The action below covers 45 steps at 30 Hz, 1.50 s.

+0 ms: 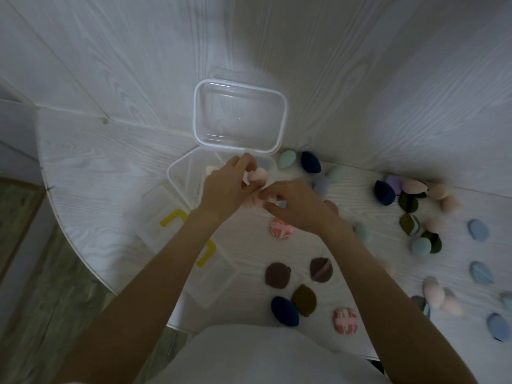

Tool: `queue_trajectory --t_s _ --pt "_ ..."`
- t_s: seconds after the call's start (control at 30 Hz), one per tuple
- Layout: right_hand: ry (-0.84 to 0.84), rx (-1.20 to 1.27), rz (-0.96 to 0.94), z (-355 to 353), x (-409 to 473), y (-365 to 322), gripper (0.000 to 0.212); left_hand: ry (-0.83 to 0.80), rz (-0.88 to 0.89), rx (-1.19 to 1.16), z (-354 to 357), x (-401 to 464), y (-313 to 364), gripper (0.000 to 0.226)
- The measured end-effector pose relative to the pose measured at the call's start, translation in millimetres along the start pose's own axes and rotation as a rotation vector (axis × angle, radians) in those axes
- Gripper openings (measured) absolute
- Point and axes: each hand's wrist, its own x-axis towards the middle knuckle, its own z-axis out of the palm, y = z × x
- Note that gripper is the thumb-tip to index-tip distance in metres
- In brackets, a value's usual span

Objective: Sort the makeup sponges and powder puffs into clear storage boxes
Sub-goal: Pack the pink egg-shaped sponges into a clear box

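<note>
The person is showing 2 bare forearms with no sleeves reaching the wrists, and 2 hands: the left hand point(225, 187) and the right hand point(297, 205), both wearing no rings, watches or gloves. Nearest the camera, below the forearms, a plain white garment point(266, 356) is covering the torso.

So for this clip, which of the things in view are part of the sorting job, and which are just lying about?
Part of the job:
- left hand pinching a pink sponge
- right hand gripping something pink
- open clear box
- far clear box
- loose sponges, e.g. navy sponge
- puffs, e.g. brown puff

Lying about:
- lid with yellow clips
- white table
</note>
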Motion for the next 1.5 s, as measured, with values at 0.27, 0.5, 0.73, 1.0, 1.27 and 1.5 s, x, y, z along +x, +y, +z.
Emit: queue_trajectory --t_s 0.27,0.5,0.73,1.0,1.27,1.5 --pt "0.191 0.075 0.05 14.8 0.8 -4.6 0.013 -0.073 0.083 0.074 -3.2 -4.7 1.7 0.031" --pt "0.205 -0.129 0.167 15.7 25.8 -15.6 0.022 -0.382 0.016 -0.018 -17.9 -13.6 -8.1 0.087" --pt "0.155 -0.42 0.094 16.4 28.7 -10.0 0.022 -0.329 0.044 0.014 -19.9 -26.5 -13.4 0.09" --pt "0.18 -0.201 0.175 18.3 23.5 -6.0 0.018 -0.22 0.125 0.117 -11.4 -32.9 -17.6 0.074" --pt "0.353 -0.154 0.093 29.0 6.9 -7.7 0.022 -0.296 0.13 0.25 -15.1 -32.9 -8.3 0.08" --pt "0.581 0.062 0.218 33.9 -84.6 34.8 0.02 -0.122 0.247 0.277 2.2 -46.9 -3.6 0.066"
